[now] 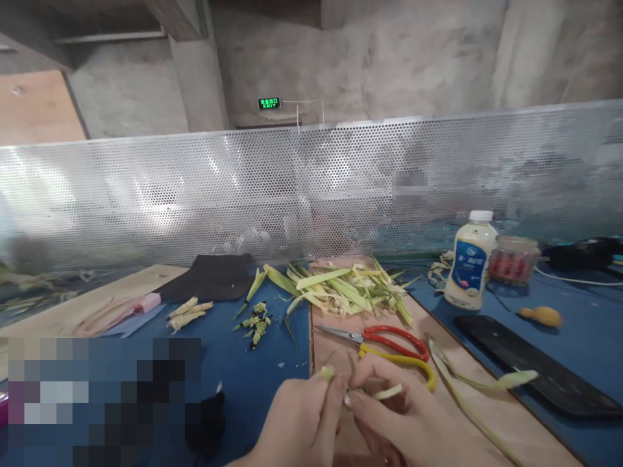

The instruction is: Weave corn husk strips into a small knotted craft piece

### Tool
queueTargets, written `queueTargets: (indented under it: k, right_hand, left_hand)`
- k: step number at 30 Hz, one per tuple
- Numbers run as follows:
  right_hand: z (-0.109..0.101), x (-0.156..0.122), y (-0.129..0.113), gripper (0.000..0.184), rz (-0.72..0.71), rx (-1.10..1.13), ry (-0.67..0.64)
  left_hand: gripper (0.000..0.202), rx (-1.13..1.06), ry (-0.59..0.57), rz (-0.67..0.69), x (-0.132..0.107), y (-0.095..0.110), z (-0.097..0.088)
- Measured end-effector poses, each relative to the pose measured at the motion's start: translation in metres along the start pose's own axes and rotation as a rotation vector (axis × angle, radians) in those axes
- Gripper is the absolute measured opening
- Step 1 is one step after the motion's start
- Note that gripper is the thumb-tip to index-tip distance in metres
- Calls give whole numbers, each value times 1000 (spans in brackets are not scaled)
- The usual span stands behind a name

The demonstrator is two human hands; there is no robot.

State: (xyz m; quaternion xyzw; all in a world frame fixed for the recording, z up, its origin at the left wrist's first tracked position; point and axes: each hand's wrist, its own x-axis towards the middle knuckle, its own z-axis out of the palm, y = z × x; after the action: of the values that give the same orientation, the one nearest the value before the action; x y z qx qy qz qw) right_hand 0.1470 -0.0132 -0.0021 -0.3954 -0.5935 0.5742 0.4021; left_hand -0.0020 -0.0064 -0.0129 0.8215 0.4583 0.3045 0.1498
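My left hand (304,412) and my right hand (406,412) meet low in the middle, fingertips pinched together. Between them is a pale green leaf strip (388,392); one end sticks out past the right fingers, and a green bit shows by the left thumb. The rest of the strip is hidden by my fingers. Just beyond the hands lie scissors (396,340) with one red and one yellow handle loop, blades pointing left. Behind them is a heap of green and cream leaf strips (348,292). A long loose strip (460,392) lies right of my right hand.
Left on the blue tabletop (280,353) are small green folded pieces (256,323), pale pieces (189,314) and a dark sheet (207,279). At right stand a bottle (470,263) and a jar (512,263), near a black phone (538,366). A perforated metal screen (350,188) closes the back.
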Motion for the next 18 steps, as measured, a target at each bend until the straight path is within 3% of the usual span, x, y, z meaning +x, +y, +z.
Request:
queueTargets:
  k: [10,14,18]
  right_hand:
    - [-5,2,-6,34,71,6,-76]
    - [-5,-1,-4,27,-34,-8,-68]
    - [-7,-6,-5,22,-135,-182,12]
  left_hand:
    - [33,-158,45,-104,-1,8,1]
    - [39,-387,58,-200,-2,11,-1]
    - [42,-492,54,-288,0,7,-3]
